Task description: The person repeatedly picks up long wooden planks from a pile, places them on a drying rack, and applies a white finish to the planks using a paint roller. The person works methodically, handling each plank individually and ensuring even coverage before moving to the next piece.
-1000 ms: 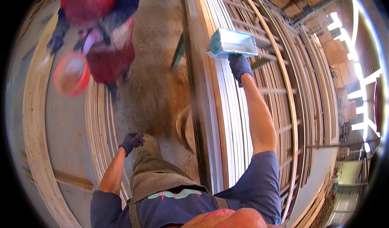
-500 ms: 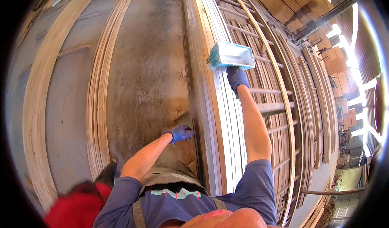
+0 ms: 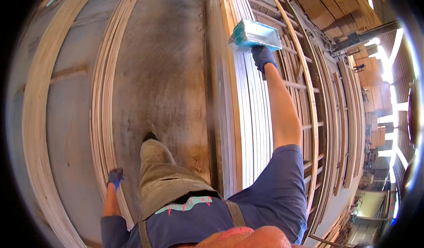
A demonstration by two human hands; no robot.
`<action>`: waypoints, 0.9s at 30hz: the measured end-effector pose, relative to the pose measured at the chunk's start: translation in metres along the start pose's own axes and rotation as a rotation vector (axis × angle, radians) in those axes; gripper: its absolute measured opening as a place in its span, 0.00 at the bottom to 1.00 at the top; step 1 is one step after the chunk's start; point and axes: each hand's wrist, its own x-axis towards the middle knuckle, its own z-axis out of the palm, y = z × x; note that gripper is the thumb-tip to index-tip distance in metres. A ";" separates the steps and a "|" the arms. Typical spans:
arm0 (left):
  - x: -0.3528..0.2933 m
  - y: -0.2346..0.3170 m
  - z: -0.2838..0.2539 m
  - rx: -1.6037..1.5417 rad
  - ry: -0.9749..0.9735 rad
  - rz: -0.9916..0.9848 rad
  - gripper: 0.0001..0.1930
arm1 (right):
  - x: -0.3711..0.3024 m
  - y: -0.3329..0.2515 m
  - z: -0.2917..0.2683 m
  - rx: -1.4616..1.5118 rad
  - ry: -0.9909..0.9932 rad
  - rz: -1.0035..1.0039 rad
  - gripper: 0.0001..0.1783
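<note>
My right hand (image 3: 263, 59), in a dark blue glove, grips a teal, open rectangular box-shaped tool (image 3: 251, 35) that is white inside and smeared with white. The tool is over the far part of a row of long white-coated boards (image 3: 254, 129), and its left end reaches the row's bare wooden edge. My left hand (image 3: 115, 176), also gloved in blue, hangs low at my left side, fingers curled with nothing seen in them. In the picture it overlaps a narrow bundle of long wooden strips (image 3: 102, 102); whether it touches them I cannot tell.
A wide wooden board (image 3: 37, 98) lies farther left on the stained floor (image 3: 159, 71). To the right, a ladder-like wooden rack (image 3: 309, 87) runs beside the coated boards. More long planks (image 3: 349, 115) lie beyond it. A metal beam (image 3: 366, 35) stands out at the upper right.
I have stepped along the boards, and my right hand still carries the teal tool over them. My left hand has swung down and out to the left. The red shape at lower left is gone.
</note>
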 end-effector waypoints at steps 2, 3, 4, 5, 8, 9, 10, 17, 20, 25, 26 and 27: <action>0.026 0.046 -0.009 -0.114 -0.011 -0.259 0.19 | 0.065 -0.019 0.002 -0.034 0.048 -0.026 0.19; 0.040 0.074 -0.016 -0.096 0.007 -0.313 0.19 | 0.084 -0.041 0.006 -0.075 0.064 -0.067 0.18; 0.059 0.111 -0.016 -0.079 0.018 -0.358 0.18 | 0.100 -0.062 0.009 -0.121 0.090 -0.104 0.18; 0.076 0.144 -0.013 -0.063 0.012 -0.419 0.18 | 0.115 -0.062 0.013 -0.100 0.087 -0.140 0.17; 0.199 0.250 0.012 -0.268 -0.205 -0.190 0.19 | 0.188 0.007 0.027 -0.216 0.065 -0.126 0.16; 0.234 0.295 0.013 -0.242 -0.229 -0.146 0.19 | 0.217 -0.006 0.027 -0.221 0.049 -0.130 0.16; 0.249 0.327 0.024 -0.224 -0.250 -0.121 0.19 | 0.229 -0.020 0.027 -0.230 0.014 -0.140 0.16; 0.441 0.694 0.094 0.264 -0.152 0.437 0.25 | 0.467 -0.089 0.042 -0.145 0.083 -0.129 0.15; 0.495 0.793 0.104 0.142 -0.284 0.461 0.24 | 0.581 -0.135 0.054 -0.130 0.163 -0.178 0.18; 0.530 0.837 0.066 -0.158 -0.277 0.203 0.18 | 0.759 -0.148 0.054 -0.163 0.015 -0.044 0.23; 0.536 0.834 0.053 -0.192 -0.229 0.145 0.18 | 0.790 -0.145 0.055 -0.084 0.060 -0.098 0.22; 0.570 0.799 0.039 -0.181 -0.216 0.091 0.20 | 0.821 -0.145 0.050 -0.009 0.123 -0.148 0.22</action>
